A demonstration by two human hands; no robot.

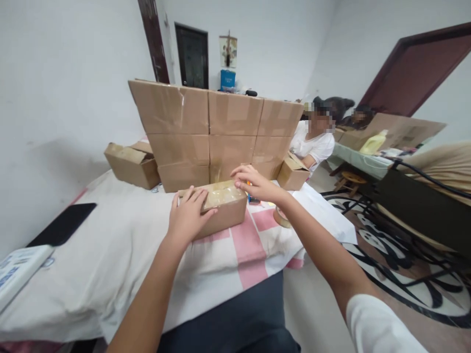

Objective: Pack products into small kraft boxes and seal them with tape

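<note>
A closed cardboard box (224, 212) with shiny tape along its top lies on the cloth-covered table in front of me. My left hand (189, 213) rests on the box's left end, fingers spread over the top. At the right end, my right hand (253, 182) is over the top edge with its fingers apart and slightly bent. Neither hand is gripping anything. A roll of tape (281, 217) sits on the cloth to the right, under my right forearm. Small colourful items (253, 198) are partly hidden behind the box.
Stacked cardboard boxes (221, 132) form a wall behind the box. An open box (134, 165) stands left, another box (293, 172) right, near a person (314, 142) in white. A dark flat pad (64, 224) and a white package (22, 269) lie far left on the tablecloth (121, 250).
</note>
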